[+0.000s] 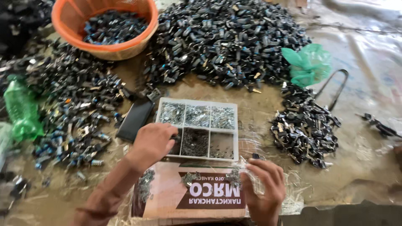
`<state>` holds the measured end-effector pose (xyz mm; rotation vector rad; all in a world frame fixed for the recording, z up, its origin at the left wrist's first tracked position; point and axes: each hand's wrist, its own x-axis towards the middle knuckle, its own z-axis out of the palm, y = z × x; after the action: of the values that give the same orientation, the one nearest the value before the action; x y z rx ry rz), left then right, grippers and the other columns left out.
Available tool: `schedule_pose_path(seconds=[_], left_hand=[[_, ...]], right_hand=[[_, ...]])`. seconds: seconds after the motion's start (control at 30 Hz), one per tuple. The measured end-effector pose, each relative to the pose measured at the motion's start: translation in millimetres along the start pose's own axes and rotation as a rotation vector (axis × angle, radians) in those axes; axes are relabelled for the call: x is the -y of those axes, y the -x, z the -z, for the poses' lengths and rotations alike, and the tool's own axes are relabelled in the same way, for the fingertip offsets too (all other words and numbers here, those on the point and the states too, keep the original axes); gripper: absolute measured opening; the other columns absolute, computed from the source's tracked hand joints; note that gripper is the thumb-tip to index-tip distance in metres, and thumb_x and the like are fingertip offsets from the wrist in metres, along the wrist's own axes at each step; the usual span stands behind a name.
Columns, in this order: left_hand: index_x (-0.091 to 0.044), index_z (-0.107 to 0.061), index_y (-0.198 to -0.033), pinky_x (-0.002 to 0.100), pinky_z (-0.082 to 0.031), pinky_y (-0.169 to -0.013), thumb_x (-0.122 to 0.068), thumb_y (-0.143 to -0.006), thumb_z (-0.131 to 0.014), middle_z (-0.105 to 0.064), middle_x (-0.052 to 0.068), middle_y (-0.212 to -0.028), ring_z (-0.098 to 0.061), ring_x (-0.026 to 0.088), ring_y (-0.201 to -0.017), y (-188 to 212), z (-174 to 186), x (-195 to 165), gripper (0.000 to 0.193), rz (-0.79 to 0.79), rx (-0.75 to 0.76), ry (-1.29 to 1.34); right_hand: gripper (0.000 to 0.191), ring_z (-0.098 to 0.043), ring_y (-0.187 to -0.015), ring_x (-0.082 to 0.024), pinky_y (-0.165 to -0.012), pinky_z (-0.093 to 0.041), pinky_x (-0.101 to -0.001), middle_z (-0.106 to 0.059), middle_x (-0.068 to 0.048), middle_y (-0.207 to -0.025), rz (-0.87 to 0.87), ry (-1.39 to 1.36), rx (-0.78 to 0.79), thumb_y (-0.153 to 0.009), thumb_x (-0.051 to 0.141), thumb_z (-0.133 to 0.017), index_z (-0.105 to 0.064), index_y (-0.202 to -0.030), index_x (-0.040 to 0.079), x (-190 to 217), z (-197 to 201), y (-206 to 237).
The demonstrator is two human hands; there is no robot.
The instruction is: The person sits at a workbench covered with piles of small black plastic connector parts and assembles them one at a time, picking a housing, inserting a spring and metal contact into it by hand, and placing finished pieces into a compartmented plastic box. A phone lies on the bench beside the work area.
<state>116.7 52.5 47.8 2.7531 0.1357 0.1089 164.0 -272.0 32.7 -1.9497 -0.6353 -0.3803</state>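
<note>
My left hand [153, 142] reaches into the lower left compartment of a white divided tray [237, 125], fingers curled down among small metal bits; whether it grips anything I cannot tell. My right hand [266, 184] hovers over a brown and white cardboard sheet [167, 196], fingertips pinched on a small dark metal part [256, 157] near the tray's front right corner. The tray's compartments hold shiny and dark small metal pieces. Small heaps of silvery pieces [190, 178] lie on the cardboard.
A huge pile of black and blue parts [226, 37] lies behind the tray, and more parts spread at left [75, 104]. Around them are an orange basket [104, 50] with parts, a smaller sorted heap [303, 127], a green bag [310, 62], a green bottle [21, 109], a black phone [135, 119] and a metal loop [337, 88].
</note>
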Motion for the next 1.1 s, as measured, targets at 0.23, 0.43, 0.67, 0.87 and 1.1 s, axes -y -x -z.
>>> schedule_pose_path(seconds=[0.23, 0.43, 0.67, 0.87, 1.1], left_hand=[[-0.012, -0.064, -0.106, 0.039, -0.048, -0.089, -0.024, -0.087, -0.071, -0.065, 0.005, -0.105, -0.063, 0.024, -0.105, 1.4, -6.7, -6.6, 0.023, 0.042, 0.1, -0.402], [-0.014, -0.066, -0.099, 0.039, -0.049, -0.086, -0.017, -0.079, -0.075, -0.065, 0.006, -0.099, -0.065, 0.024, -0.1, -2.3, -6.6, -3.8, 0.022, -0.079, 0.087, -0.291], [-0.006, -0.068, -0.095, 0.035, -0.056, -0.058, -0.007, -0.087, -0.073, -0.068, 0.011, -0.09, -0.069, 0.024, -0.068, 11.1, 16.8, -22.7, 0.01, -0.08, -0.176, -0.162], [-0.004, -0.07, -0.114, 0.036, -0.062, -0.084, 0.004, -0.076, -0.071, -0.069, 0.016, -0.125, -0.074, 0.028, -0.102, 70.2, 2.9, -103.6, 0.039, -0.304, -0.523, 0.181], [-0.011, -0.071, -0.117, 0.033, -0.063, -0.083, 0.001, -0.081, -0.082, -0.074, 0.01, -0.125, -0.077, 0.027, -0.107, 73.8, -5.4, -130.3, 0.04, -0.079, -0.528, 0.713]], right_hand=[[0.013, -0.072, -0.102, -0.021, -0.091, -0.057, -0.0346, -0.076, -0.011, -0.106, -0.084, -0.19, 0.135, -0.085, 0.005, -0.074, -0.076, -0.097, 0.005, 11.8, -19.0, -2.0], [0.011, -0.074, -0.095, -0.02, -0.085, -0.057, -0.0341, -0.078, -0.009, -0.097, -0.102, -0.253, 0.246, -0.082, 0.004, -0.076, -0.077, -0.093, 0.005, 20.1, -28.6, 8.8], [0.019, -0.071, -0.093, -0.021, -0.082, -0.056, -0.0338, -0.074, -0.007, -0.098, 0.146, 0.106, 0.012, -0.081, 0.01, -0.079, -0.074, -0.099, 0.006, 36.0, -28.8, -0.5], [0.032, -0.073, -0.082, -0.015, -0.071, -0.058, -0.031, -0.075, -0.008, -0.088, -0.131, -0.346, 0.237, -0.077, 0.007, -0.082, -0.073, -0.107, 0.0, 39.5, -39.2, 0.3], [0.022, -0.066, -0.095, -0.014, -0.08, -0.053, -0.0276, -0.069, -0.01, -0.108, -0.557, -0.839, 0.283, -0.084, -0.007, -0.074, -0.067, -0.104, -0.005, 29.1, -33.0, 10.9]])
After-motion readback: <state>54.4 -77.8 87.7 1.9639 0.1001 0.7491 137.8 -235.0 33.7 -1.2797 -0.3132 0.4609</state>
